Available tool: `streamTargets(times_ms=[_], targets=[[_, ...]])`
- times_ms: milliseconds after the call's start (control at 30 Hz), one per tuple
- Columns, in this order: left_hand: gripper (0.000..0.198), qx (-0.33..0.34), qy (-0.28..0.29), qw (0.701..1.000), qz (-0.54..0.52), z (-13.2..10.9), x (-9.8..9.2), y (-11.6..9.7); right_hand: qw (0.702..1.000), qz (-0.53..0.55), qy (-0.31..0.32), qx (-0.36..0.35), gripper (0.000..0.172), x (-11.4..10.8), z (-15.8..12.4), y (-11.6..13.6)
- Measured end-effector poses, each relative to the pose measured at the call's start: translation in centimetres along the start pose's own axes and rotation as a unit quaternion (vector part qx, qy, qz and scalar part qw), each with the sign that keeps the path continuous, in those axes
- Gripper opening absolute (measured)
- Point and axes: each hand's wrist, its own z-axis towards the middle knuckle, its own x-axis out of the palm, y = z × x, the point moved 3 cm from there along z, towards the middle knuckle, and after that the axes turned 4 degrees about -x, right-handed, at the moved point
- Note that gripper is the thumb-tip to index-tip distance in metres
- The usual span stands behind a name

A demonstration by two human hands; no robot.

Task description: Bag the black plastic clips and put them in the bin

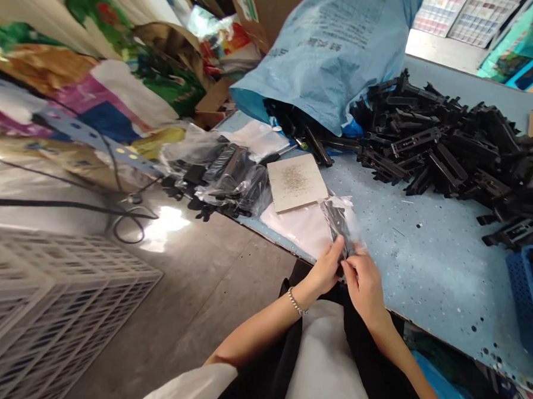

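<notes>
My left hand [326, 268] is closed around a black plastic part in a clear plastic bag [336, 220], near the front edge of the blue table [424, 261]. Against the bag's lower end, my right hand [363, 282] pinches with thumb and fingers; exactly what lies between them is partly hidden. Under and beside the bagged part lie white plastic bags [298, 228]. A square beige board [296, 182] with brown specks sits just beyond. To its left, several black parts in clear bags [236, 174] are piled at the table's edge.
Loose black plastic parts [439, 137] form a big heap at the right back. A large blue sack [327, 60] lies open toward the table, black parts at its mouth. At the right edge is a blue basket [527, 296]. A white plastic crate [55, 307] stands on the floor, left.
</notes>
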Motion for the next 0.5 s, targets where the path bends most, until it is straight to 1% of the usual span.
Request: streamTargets(times_ms=[67, 133, 200, 233, 267, 300, 333, 367, 400, 433, 467, 500], targets=[[0.057, 0.03, -0.02, 0.999, -0.005, -0.2, 0.1, -0.7, 0.998, -0.006, 0.042, -0.054, 0.016, -0.4, -0.5, 0.9], [0.047, 0.079, -0.041, 0.994, 0.057, -0.7, -0.8, -1.9, 0.993, 0.021, 0.094, -0.074, 0.016, -1.1, -0.8, 1.3], [0.042, 0.113, -0.069, 0.978, 0.16, -1.3, -2.6, -4.1, 0.985, 0.068, 0.15, -0.051, 0.022, -1.9, -1.0, 1.1], [0.041, 0.129, -0.091, 0.963, 0.218, -1.6, -3.8, -5.8, 0.981, 0.092, 0.168, -0.024, 0.023, -2.2, -0.9, 0.9], [0.04, 0.152, -0.122, 0.94, 0.279, -2.0, -5.2, -7.9, 0.977, 0.113, 0.179, 0.011, 0.023, -2.4, -0.6, 0.6], [0.041, 0.179, -0.162, 0.909, 0.34, -2.5, -6.6, -10.5, 0.972, 0.131, 0.188, 0.047, 0.023, -2.4, -0.2, 0.4], [0.043, 0.221, -0.216, 0.86, 0.406, -3.0, -8.1, -13.6, 0.967, 0.149, 0.193, 0.077, 0.024, -2.1, 0.4, 0.2], [0.047, 0.269, -0.284, 0.792, 0.469, -3.5, -9.6, -16.9, 0.961, 0.169, 0.197, 0.1, 0.024, -1.5, 1.2, 0.2], [0.051, 0.287, -0.344, 0.717, 0.533, -3.9, -10.9, -20.2, 0.953, 0.193, 0.203, 0.113, 0.025, -0.6, 2.3, 0.4], [0.055, 0.28, -0.399, 0.648, 0.586, -4.1, -12.2, -23.3, 0.944, 0.223, 0.211, 0.119, 0.025, 0.7, 3.5, 0.7], [0.057, 0.26, -0.446, 0.587, 0.624, -4.1, -13.4, -26.1, 0.933, 0.258, 0.22, 0.123, 0.024, 2.2, 4.9, 1.1], [0.058, 0.236, -0.481, 0.534, 0.654, -3.9, -14.6, -28.5, 0.919, 0.299, 0.225, 0.128, 0.023, 4.0, 6.4, 1.7]])
